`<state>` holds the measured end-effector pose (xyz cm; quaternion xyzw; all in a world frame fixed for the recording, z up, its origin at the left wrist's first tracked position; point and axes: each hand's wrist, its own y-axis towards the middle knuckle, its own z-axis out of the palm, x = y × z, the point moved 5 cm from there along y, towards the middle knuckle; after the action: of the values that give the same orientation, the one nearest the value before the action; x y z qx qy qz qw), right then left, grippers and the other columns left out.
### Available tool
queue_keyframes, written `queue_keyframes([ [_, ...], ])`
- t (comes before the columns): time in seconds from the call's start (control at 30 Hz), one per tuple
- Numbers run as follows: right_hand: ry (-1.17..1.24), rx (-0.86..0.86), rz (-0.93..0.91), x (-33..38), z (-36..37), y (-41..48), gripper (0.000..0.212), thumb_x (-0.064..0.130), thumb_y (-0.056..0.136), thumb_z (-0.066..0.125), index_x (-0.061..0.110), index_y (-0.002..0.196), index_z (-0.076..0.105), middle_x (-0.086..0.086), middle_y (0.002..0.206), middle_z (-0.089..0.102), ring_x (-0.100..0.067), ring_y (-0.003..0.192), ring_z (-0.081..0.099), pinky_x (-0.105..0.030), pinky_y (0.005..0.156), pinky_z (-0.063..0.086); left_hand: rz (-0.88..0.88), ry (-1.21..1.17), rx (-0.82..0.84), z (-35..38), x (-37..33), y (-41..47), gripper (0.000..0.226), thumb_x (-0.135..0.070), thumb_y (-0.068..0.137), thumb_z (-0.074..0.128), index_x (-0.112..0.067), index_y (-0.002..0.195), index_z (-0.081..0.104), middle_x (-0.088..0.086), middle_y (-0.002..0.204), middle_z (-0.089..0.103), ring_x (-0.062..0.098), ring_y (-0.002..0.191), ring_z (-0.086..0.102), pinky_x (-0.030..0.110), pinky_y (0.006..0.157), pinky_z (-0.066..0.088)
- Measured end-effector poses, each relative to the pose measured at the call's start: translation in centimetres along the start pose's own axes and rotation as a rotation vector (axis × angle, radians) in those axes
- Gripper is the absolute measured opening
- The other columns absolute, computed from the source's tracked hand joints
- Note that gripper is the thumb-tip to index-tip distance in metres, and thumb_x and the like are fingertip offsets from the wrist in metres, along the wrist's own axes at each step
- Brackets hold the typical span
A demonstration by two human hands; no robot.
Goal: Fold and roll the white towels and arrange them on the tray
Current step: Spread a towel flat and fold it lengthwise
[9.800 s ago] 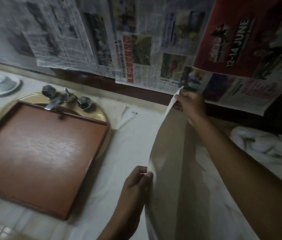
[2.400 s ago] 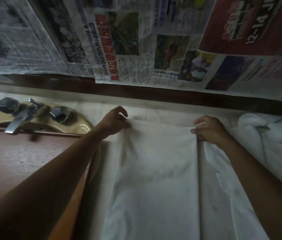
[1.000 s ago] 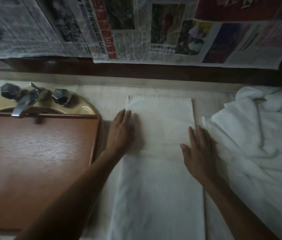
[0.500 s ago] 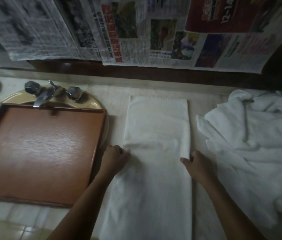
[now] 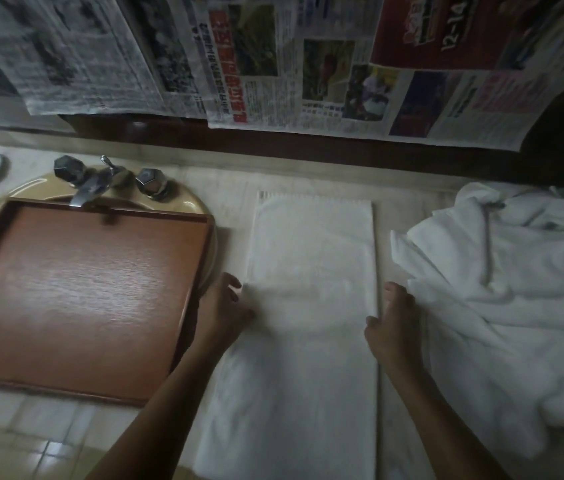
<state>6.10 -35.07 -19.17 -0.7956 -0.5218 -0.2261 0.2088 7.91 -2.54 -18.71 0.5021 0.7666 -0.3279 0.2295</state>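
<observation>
Nearest, the left hand (image 5: 225, 308) and the right hand (image 5: 393, 318) sit at the two long edges of the folded towel (image 5: 311, 244), fingers curled in and seemingly pinching the cloth where a shallow ridge crosses it. The towel lies on the counter (image 5: 232, 199) as a long strip, between the wooden tray (image 5: 76, 292) to the left and a loose heap of white towels (image 5: 502, 299) to the right. Folding looks finished for this one, but rolling is not begun, no roll is on the tray, and the heap waits. Beyond are the tap (image 5: 93, 183) and newspaper sheets (image 5: 273, 64)
</observation>
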Motion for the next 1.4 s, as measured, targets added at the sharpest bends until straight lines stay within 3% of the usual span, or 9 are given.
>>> queue_keyframes([
  [0.17,-0.127,-0.054,-0.366,4.9,3.4,-0.6,0.068,0.014,0.086,0.071,0.009,0.149,0.046,-0.019,0.151,0.046,-0.039,0.140,0.042,-0.053,0.112,0.040,0.515,0.201,-0.071,3.8,-5.3,0.8,0.047,-0.026,0.093,0.070,-0.014,0.136,0.059,0.008,0.138,0.060,0.026,0.125,0.056,0.038,0.101,0.047],
  [0.3,-0.325,0.102,-0.487,5.6,7.3,0.7,0.058,0.037,0.101,0.046,0.020,0.157,0.040,-0.012,0.166,0.030,-0.034,0.154,0.026,-0.058,0.121,0.024,0.620,0.441,0.167,8.9,-4.3,2.3,0.064,-0.049,0.106,0.023,-0.021,0.163,0.025,0.004,0.171,0.015,0.024,0.159,0.009,0.043,0.129,0.010],
  [0.37,-0.381,0.101,-0.488,3.8,7.4,1.9,0.058,0.045,0.105,0.038,0.020,0.158,0.040,-0.010,0.167,0.030,-0.031,0.155,0.025,-0.058,0.122,0.021,0.657,0.532,0.167,8.9,-2.2,3.0,0.066,-0.057,0.107,0.016,-0.027,0.165,0.011,-0.003,0.173,0.001,0.018,0.159,-0.006,0.044,0.129,0.000],
  [0.6,-0.413,-0.070,-0.282,0.4,4.0,4.3,0.067,0.042,0.103,0.035,0.008,0.160,0.031,-0.017,0.169,0.021,-0.038,0.156,0.017,-0.059,0.122,0.021,0.598,0.619,-0.057,5.4,-1.0,4.7,0.070,-0.051,0.105,0.027,-0.013,0.164,0.021,0.010,0.172,0.012,0.028,0.159,0.008,0.057,0.126,0.009],
  [0.77,-0.368,-0.010,-0.499,5.0,7.9,4.2,0.059,0.039,0.104,0.039,0.016,0.158,0.038,-0.014,0.168,0.026,-0.035,0.156,0.020,-0.059,0.122,0.021,0.713,0.502,0.106,10.9,-5.2,3.5,0.063,-0.045,0.108,0.026,-0.021,0.165,0.016,0.002,0.173,0.004,0.019,0.159,-0.004,0.053,0.128,0.006],
  [0.93,-0.429,-0.063,-0.411,2.6,6.2,9.4,0.059,0.043,0.106,0.036,0.013,0.157,0.041,-0.013,0.166,0.032,-0.036,0.154,0.026,-0.058,0.121,0.023,0.676,0.535,0.056,9.3,-4.1,8.9,0.061,-0.044,0.106,0.030,-0.022,0.163,0.026,0.002,0.171,0.017,0.023,0.159,0.012,0.054,0.125,0.017],
  [1.07,-0.401,-0.082,-0.363,2.5,3.9,8.2,0.065,0.042,0.105,0.035,0.009,0.160,0.030,-0.018,0.168,0.021,-0.038,0.157,0.015,-0.058,0.124,0.020,0.569,0.490,0.004,6.9,-3.4,9.1,0.066,-0.039,0.104,0.030,-0.015,0.164,0.020,0.008,0.172,0.010,0.026,0.159,0.005,0.056,0.127,0.011],
  [1.23,-0.337,0.027,-0.491,3.5,6.4,0.3,0.062,0.039,0.105,0.042,0.016,0.161,0.031,-0.014,0.170,0.017,-0.033,0.158,0.011,-0.056,0.124,0.020,0.708,0.503,0.175,8.6,-2.8,0.8,0.064,-0.039,0.109,0.033,-0.023,0.166,0.008,0.001,0.173,-0.002,0.020,0.159,-0.007,0.051,0.129,0.003],
  [1.4,-0.399,-0.019,-0.516,4.6,7.3,4.7,0.060,0.041,0.106,0.041,0.018,0.160,0.035,-0.015,0.168,0.024,-0.034,0.157,0.017,-0.054,0.124,0.020,0.721,0.576,0.158,9.4,-4.0,5.5,0.063,-0.048,0.109,0.027,-0.026,0.165,0.011,0.000,0.173,0.003,0.018,0.160,-0.003,0.051,0.128,0.010],
])
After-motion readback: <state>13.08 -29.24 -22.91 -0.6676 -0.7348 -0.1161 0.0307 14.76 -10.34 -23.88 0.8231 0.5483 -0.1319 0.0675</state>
